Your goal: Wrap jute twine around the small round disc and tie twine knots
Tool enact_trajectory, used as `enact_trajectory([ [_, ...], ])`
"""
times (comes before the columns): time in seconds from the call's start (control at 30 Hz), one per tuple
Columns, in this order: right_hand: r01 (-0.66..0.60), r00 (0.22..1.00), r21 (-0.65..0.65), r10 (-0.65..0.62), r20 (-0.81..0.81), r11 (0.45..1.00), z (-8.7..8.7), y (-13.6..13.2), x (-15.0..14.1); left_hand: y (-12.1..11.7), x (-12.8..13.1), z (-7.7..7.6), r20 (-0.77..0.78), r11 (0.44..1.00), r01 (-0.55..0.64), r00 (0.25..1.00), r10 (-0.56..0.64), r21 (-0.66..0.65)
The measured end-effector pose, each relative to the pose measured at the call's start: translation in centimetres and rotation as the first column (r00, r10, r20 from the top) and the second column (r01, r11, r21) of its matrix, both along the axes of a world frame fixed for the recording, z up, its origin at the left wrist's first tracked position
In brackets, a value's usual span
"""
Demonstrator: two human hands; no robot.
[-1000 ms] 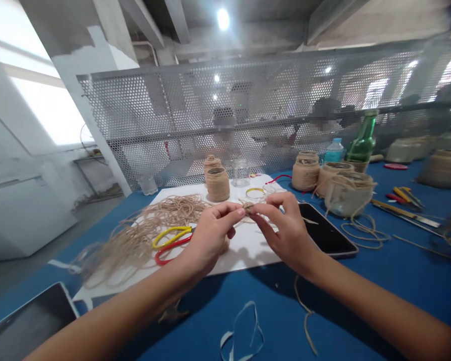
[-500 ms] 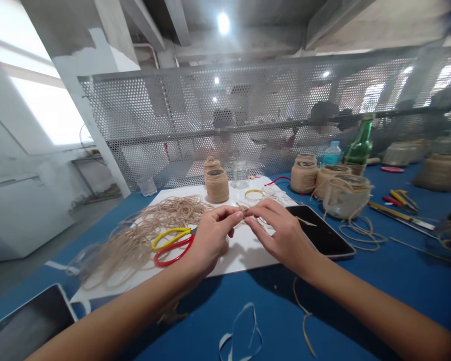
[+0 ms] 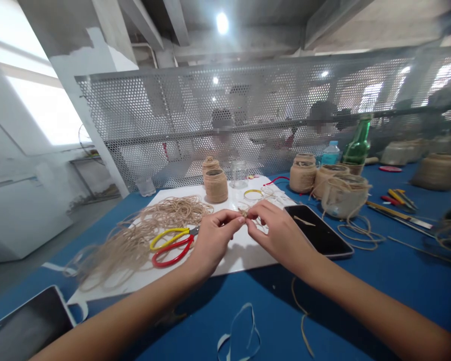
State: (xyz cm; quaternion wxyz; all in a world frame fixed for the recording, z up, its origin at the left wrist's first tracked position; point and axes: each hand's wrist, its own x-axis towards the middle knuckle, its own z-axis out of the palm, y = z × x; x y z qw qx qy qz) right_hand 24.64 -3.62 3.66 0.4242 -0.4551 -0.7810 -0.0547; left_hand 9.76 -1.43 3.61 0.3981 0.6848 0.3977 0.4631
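Over the white board [image 3: 244, 255], my left hand [image 3: 216, 238] and my right hand [image 3: 280, 230] meet fingertip to fingertip. Both are closed in a pinch on a small bit of jute twine [image 3: 243, 212], mostly hidden by the fingers. Scissors [image 3: 173, 253] with one yellow and one red handle lie left of my left hand, their blades partly behind it. A loose heap of twine [image 3: 173, 213] spreads farther left. Beyond the hands stand a twine-wrapped jar [image 3: 216, 186] and a clear glass jar [image 3: 239, 174], with a yellow ring [image 3: 253, 194] nearby.
Right of my hands lies a dark tablet [image 3: 323, 233] with a twine scrap on it. Several wrapped jars [image 3: 302, 176], a green bottle [image 3: 358, 143] and cutters [image 3: 398, 218] stand or lie farther right. Another tablet [image 3: 30, 321] sits front left. A perforated metal screen [image 3: 154, 115] closes the back.
My right fingers have curled in closer to the left fingertips, and the gap between the hands has narrowed. The objects on the table stay in place; the view shifts slightly.
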Motion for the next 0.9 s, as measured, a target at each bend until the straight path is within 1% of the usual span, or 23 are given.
enact_trajectory([
  [0.2,-0.010,0.999,-0.008,0.009,-0.049,1.000,-0.6,0.1,-0.3,-0.5,0.5,-0.8,-0.024,0.998,-0.046,0.999,0.047,0.037],
  [0.3,-0.010,0.999,-0.001,0.010,-0.041,1.000,-0.9,0.2,-0.2,-0.4,0.7,-1.1,-0.045,0.995,-0.064,0.997,0.067,0.078],
  [0.4,0.026,1.000,0.028,-0.026,-0.015,0.999,-1.1,0.3,-0.1,-0.2,0.7,-1.3,-0.054,0.990,-0.079,0.995,0.085,0.119],
  [0.5,0.048,0.999,0.075,-0.049,0.015,0.996,-1.1,0.4,0.0,-0.2,0.7,-1.4,-0.067,0.989,-0.098,0.992,0.106,0.114],
  [0.7,0.016,0.997,0.113,-0.024,0.068,0.993,-1.0,0.4,0.0,-0.5,0.7,-1.3,-0.066,0.986,-0.122,0.989,0.130,0.115],
  [0.8,0.023,0.997,0.114,-0.031,0.073,0.993,-0.8,0.3,-0.1,-0.6,0.6,-1.3,-0.052,0.982,-0.115,0.991,0.124,0.147],
  [0.9,0.034,0.997,0.120,-0.042,0.066,0.992,-0.8,0.1,-0.2,-0.8,0.5,-1.2,-0.070,0.975,-0.101,0.991,0.116,0.199],
])
